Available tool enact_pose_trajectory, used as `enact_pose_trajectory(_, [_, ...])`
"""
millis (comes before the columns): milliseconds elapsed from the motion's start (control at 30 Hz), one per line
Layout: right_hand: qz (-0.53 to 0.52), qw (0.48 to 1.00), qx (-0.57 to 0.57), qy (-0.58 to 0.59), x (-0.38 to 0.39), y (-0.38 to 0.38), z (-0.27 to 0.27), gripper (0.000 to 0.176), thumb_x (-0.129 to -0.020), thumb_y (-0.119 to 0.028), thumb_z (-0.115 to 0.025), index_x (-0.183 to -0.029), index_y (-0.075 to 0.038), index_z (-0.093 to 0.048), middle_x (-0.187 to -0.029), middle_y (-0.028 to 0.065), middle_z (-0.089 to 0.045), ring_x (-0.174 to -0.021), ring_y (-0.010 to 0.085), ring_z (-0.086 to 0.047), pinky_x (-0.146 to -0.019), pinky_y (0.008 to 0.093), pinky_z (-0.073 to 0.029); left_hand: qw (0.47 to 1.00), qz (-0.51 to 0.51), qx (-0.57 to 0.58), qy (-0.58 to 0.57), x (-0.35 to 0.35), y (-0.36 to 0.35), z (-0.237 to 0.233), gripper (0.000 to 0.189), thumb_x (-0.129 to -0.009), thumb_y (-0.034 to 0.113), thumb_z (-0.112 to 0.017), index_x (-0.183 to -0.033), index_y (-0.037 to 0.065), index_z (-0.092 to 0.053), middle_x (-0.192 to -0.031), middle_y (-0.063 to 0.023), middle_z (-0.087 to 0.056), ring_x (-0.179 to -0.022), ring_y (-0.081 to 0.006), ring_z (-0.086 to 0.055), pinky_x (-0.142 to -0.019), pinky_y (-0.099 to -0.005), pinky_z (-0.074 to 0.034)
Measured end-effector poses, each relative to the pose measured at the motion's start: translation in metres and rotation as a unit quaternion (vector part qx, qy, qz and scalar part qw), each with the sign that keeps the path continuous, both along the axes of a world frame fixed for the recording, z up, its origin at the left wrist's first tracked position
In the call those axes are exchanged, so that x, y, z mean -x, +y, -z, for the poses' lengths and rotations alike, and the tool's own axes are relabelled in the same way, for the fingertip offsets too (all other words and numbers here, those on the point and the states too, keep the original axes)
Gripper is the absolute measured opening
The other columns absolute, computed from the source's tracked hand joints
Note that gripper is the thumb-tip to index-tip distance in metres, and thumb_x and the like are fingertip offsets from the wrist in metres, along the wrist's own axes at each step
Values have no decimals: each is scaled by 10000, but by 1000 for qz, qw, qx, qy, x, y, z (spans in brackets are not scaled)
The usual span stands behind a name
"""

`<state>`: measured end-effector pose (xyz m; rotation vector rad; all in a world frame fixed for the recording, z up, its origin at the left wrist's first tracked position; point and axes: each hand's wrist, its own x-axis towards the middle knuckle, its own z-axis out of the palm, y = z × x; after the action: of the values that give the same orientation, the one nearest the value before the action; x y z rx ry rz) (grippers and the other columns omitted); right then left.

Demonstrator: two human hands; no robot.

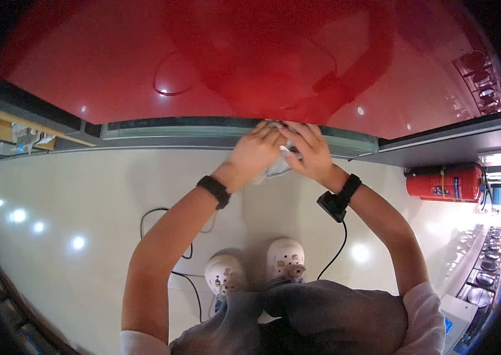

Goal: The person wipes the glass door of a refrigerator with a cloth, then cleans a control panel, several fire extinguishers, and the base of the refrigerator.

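My left hand (254, 152) and my right hand (311, 151) are close together at the edge of a glossy red panel (250, 65). Between them is a crumpled white cloth (276, 169), partly hidden under my hands, with its loose end hanging below. Both hands have their fingers bent around it, and the fingertips reach a greenish glass strip (162, 131) along the panel's edge. A small shiny bit shows between the hands, too small to name. A black band is on each wrist; the one on my right carries a small black box (333, 206).
A red fire extinguisher (444, 183) lies at the right. Black cables (186, 278) run down from my arms over the pale glossy floor (85, 195). My white clogs (286, 258) stand below. Rows of round, shiny items (487, 265) line the far right.
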<state>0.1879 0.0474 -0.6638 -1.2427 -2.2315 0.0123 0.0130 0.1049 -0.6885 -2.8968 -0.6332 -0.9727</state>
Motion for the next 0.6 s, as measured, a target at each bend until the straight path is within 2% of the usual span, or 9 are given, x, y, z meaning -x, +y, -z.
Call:
enact_pose_trajectory(33, [-5,1000,1,1,14,7,1,542,-676,-129,-625,-1197,-21,-517,-1197,167,-511,-1071,355,-488,-919,427,-394,1000,-15,2,-8,15,2,0,240,-708,113,-556,-923,10,-584,-1021,-156,-599,-1030,-267,-567,-927,-365,-446])
enact_pose_trajectory(100, [-59,997,-41,-17,44,21,2,563,-745,-250,-617,-1260,-77,-470,-1202,135,-502,-1026,331,-491,-890,420,-415,999,-13,32,-23,51,7,-3,252,-694,103,-566,-927,10,-592,-1020,-158,-601,-1031,-287,-568,-913,-372,-456])
enact_pose_trajectory(167, [-76,996,-45,-19,77,33,5,552,-763,-280,-605,-1260,-81,-471,-1224,129,-495,-1062,310,-482,-925,404,-397,998,-57,29,12,88,10,-1,284,-681,82,-580,-953,0,-587,-1026,-165,-600,-1031,-300,-569,-895,-378,-468])
enact_pose_trajectory(233, [-101,992,-65,28,114,46,3,537,-711,-207,-626,-1209,-40,-514,-1256,145,-481,-1098,318,-481,-922,414,-399,991,-111,65,32,121,11,-4,329,-702,39,-586,-1026,-12,-560,-1096,-189,-575,-1046,-341,-554,-890,-395,-469])
enact_pose_trajectory(367, [-104,990,-81,56,168,62,14,499,-744,-251,-616,-1194,-56,-530,-1214,106,-507,-1063,278,-494,-903,382,-422,985,-148,74,40,172,15,0,395,-678,-24,-575,-1070,-36,-534,-1116,-209,-560,-1063,-368,-534,-886,-406,-469])
enact_pose_trajectory(433, [-94,987,-104,82,174,65,10,436,-762,-256,-613,-1162,-91,-563,-1139,40,-547,-1006,218,-512,-832,327,-462,982,-164,78,44,182,15,-4,401,-672,-44,-566,-1072,-43,-532,-1113,-212,-559,-1062,-375,-532,-887,-408,-468])
enact_pose_trajectory(533, [-101,989,-93,46,153,64,7,384,-774,-245,-608,-1137,-121,-590,-1118,6,-573,-997,176,-518,-759,308,-482,981,-146,99,84,172,12,-11,406,-660,-71,-554,-1065,-52,-529,-1117,-212,-555,-1081,-374,-518,-908,-414,-454])
enact_pose_trajectory(600, [-89,990,-94,50,135,59,7,368,-773,-230,-608,-1127,-128,-599,-1103,2,-586,-953,168,-538,-727,307,-485,988,-109,87,60,154,10,-20,312,-654,-58,-558,-964,-25,-567,-1063,-179,-584,-1053,-323,-552,-885,-412,-468])
